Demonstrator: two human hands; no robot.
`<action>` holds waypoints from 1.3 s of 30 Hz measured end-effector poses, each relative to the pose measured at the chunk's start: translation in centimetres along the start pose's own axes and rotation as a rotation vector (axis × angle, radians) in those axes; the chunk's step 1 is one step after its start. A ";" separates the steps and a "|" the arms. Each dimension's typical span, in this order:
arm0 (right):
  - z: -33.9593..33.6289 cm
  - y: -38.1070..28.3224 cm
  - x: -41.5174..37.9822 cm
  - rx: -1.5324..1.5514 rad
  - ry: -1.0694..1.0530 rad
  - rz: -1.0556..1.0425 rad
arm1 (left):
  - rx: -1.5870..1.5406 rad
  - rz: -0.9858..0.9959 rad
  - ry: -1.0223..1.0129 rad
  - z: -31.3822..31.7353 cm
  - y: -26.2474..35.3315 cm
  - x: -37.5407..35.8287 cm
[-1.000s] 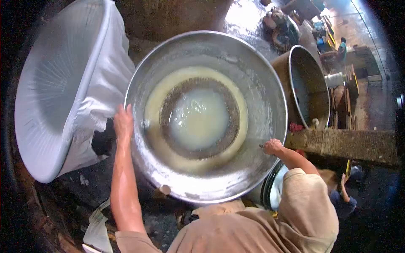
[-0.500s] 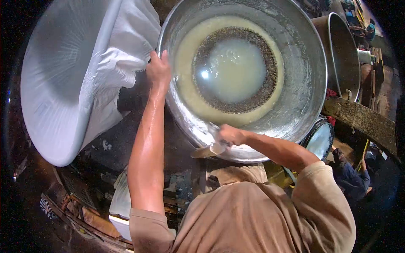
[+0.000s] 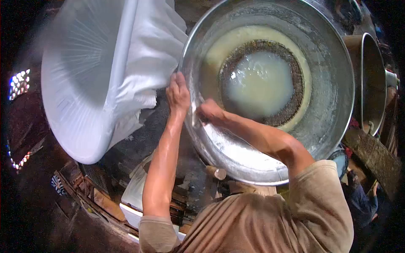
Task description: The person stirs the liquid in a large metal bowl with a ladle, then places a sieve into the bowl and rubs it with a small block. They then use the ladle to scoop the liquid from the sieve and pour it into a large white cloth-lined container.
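A large metal basin [image 3: 325, 114] stands tilted toward me, with cloudy pale liquid [image 3: 261, 84] pooled in its bottom. Around the pool runs a dark, rough-textured ring, with a creamy yellowish band outside it. My left hand [image 3: 179, 93] grips the basin's left rim. Just inside that rim, my right hand [image 3: 209, 112] is closed around a flat, shiny scraper-like piece [image 3: 194, 111] against the inner wall; its exact kind is partly hidden. White cloth [image 3: 147, 55] hangs beside my left hand from a big round frame [image 3: 84, 92] covered in the same cloth.
A second deep metal vessel [image 3: 373, 80] is at the right, behind a rough plank [image 3: 371, 156]. Below the basin a round wooden pole end [image 3: 219, 173] sticks out. Another person in dark clothing [image 3: 363, 202] is at the lower right.
My right hand has moved left and up along the inner wall, from the basin's near side to beside my left hand. The view has shifted, and the liquid's surface is rippling.
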State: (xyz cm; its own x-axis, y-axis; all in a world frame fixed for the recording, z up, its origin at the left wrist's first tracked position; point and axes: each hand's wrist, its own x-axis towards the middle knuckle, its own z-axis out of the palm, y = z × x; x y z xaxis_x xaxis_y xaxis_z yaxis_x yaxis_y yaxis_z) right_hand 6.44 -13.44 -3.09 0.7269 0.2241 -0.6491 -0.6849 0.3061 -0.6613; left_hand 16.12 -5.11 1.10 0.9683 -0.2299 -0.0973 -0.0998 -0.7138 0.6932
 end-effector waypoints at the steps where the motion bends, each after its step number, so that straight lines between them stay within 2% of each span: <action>1: -0.2 -1.5 1.8 0.192 0.157 0.248 | 0.069 0.094 0.061 0.4 -1.0 0.0; 2: -1.5 -2.4 3.2 0.159 0.092 0.055 | 0.067 0.109 0.025 0.4 -1.3 0.0; 4: -4.2 -3.6 7.9 0.419 0.130 -0.074 | 0.081 0.111 -0.036 0.0 -1.1 -0.2; 5: -5.4 -4.4 10.8 0.713 0.228 -0.009 | 0.097 0.102 -0.060 -0.2 -0.8 -0.2; 6: -7.0 -7.4 11.3 0.756 0.207 -0.124 | 0.146 0.141 -0.035 -0.2 -0.3 -0.3; 7: -8.8 -11.9 8.7 0.749 0.243 -0.144 | 0.150 0.056 -0.024 -0.3 0.2 -0.2; 8: -11.5 -12.7 10.3 0.887 0.212 -0.278 | 0.149 -0.027 -0.015 -0.2 0.9 -0.1; 10: -17.0 -17.3 9.7 1.065 0.261 -0.331 | 0.214 -0.030 0.004 -0.4 2.1 -0.3; 11: -20.9 -17.8 11.5 1.146 0.311 -0.373 | 0.215 0.063 0.091 0.0 1.7 -0.3; 12: -25.4 -17.9 10.8 1.138 0.148 -0.293 | 0.232 0.118 0.113 0.2 0.3 -0.2; 13: -29.7 -17.2 11.5 1.067 0.199 -0.432 | 0.206 -0.011 -0.006 -0.3 1.3 -0.2; 14: -31.9 -19.0 9.5 1.520 0.440 -0.445 | 0.219 -0.001 0.022 -0.1 1.5 -0.2; 15: -37.3 -17.4 10.2 1.494 0.456 -0.628 | 0.206 -0.015 0.013 -0.1 1.9 -0.2; 16: -39.9 -17.9 6.2 1.680 0.569 -0.562 | 0.188 0.010 0.016 0.0 1.6 -0.3; 18: -48.0 -13.9 2.9 1.704 0.658 -0.928 | 0.221 0.037 0.030 0.2 1.8 -0.3; 19: -49.6 -12.7 -1.4 1.891 0.767 -0.946 | 0.236 0.036 0.037 0.2 2.2 -0.4; 21: -54.5 -6.0 -8.3 1.997 0.717 -1.077 | 0.259 0.043 0.021 0.1 1.9 -0.5; 22: -56.6 -1.4 -12.2 2.038 0.717 -1.135 | 0.272 0.134 0.019 0.0 1.1 -0.4; 23: -57.6 3.0 -15.8 2.082 0.717 -1.193 | 0.325 0.389 0.076 0.1 -1.3 -0.3; 25: -57.6 11.1 -21.4 2.139 0.723 -1.289 | 0.233 0.168 0.056 0.1 0.5 -0.5; 26: -56.8 14.0 -22.9 2.141 0.726 -1.311 | 0.200 0.068 -0.032 -0.3 1.0 -0.4; 27: -55.5 16.2 -24.0 2.124 0.735 -1.290 | 0.186 0.069 -0.043 -0.5 1.1 -0.4; 29: -50.6 14.1 -23.9 1.917 0.876 -1.077 | 0.140 0.055 -0.032 -0.3 1.1 -0.3; 30: -49.1 13.8 -24.0 1.723 0.983 -0.848 | 0.125 0.049 -0.050 -0.2 1.1 -0.2; 31: -49.2 13.4 -23.9 1.619 0.929 -0.497 | 0.107 0.073 -0.030 -0.3 1.1 -0.2; 32: -48.0 11.0 -24.6 1.042 1.012 -0.162 | 0.088 0.091 -0.004 -0.1 0.9 -0.3; 33: -46.2 8.2 -25.0 0.460 1.009 0.163 | 0.082 0.068 -0.016 0.0 0.6 -0.2; 34: -48.4 8.3 -24.8 -0.488 1.141 0.300 | 0.093 0.090 0.004 0.1 0.1 -0.1; 35: -51.0 8.9 -24.6 -1.456 1.081 0.395 | 0.108 0.110 0.022 0.1 -0.1 -0.1; 37: -46.6 0.7 -24.6 -1.834 1.015 0.368 | 0.098 0.024 -0.051 -0.3 1.4 -0.2; 39: -49.0 -1.3 -24.3 -2.001 0.996 0.393 | 0.066 0.014 -0.030 -0.3 1.4 -0.2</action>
State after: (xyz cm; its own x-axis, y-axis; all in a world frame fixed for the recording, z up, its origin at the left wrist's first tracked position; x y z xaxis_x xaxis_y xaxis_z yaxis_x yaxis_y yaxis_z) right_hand -12.82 -64.58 -4.93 0.7762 -0.5549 -0.2993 -0.3625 -0.7812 0.5083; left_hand 15.90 -5.87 2.25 0.9596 -0.2590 -0.1103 -0.1289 -0.7524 0.6460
